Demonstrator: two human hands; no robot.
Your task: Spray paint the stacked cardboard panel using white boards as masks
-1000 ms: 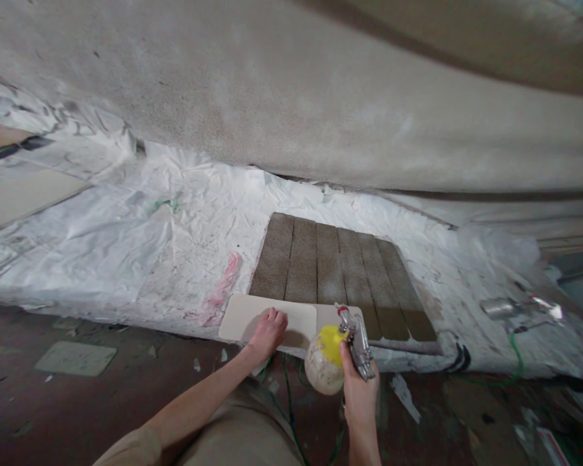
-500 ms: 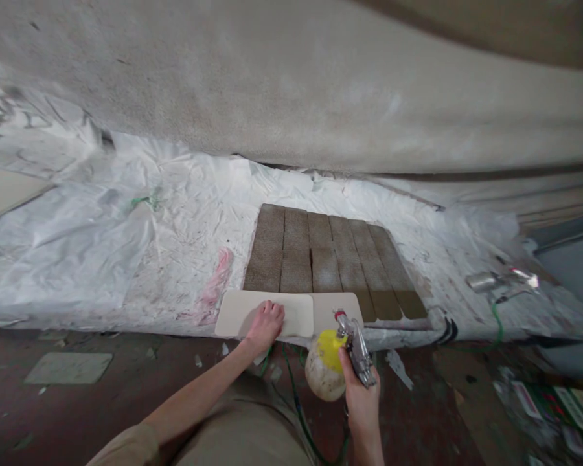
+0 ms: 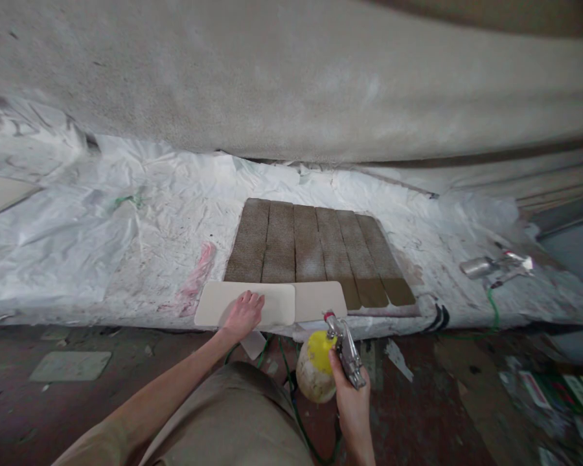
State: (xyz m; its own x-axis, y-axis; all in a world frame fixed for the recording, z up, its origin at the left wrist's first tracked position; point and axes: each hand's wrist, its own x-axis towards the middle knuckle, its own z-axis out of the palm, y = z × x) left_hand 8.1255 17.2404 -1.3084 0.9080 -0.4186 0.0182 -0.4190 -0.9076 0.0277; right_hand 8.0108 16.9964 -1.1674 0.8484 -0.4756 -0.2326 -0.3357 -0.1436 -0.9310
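My right hand (image 3: 352, 395) is wrapped round a metal spray gun (image 3: 348, 356). Attached to the gun is a round, stained cup (image 3: 317, 382) with a yellow top, and its red-ringed nozzle points toward the table edge. My left hand (image 3: 245, 314) rests with curled fingers on a cream board (image 3: 208, 303) with rounded corners; its thumb is hidden. This board overlaps a second pale board (image 3: 318, 301) to its right. Both lie along the near edge, in front of a block of brown textured strips (image 3: 304, 243). Smoother, olive-brown ends (image 3: 372, 293) show at the strips' near right.
White plastic sheeting (image 3: 165, 213) covers the table. A second spray gun (image 3: 502, 265) with a green hose lies on the right. Pink crumpled material (image 3: 197, 268) sits left of the strips. A grey-green board (image 3: 70, 366) and scraps lie on the floor. Hoses hang near my legs.
The view has shifted, so the table and the boards appear further left and slightly higher. Both hands keep their holds, with little movement relative to the boards.
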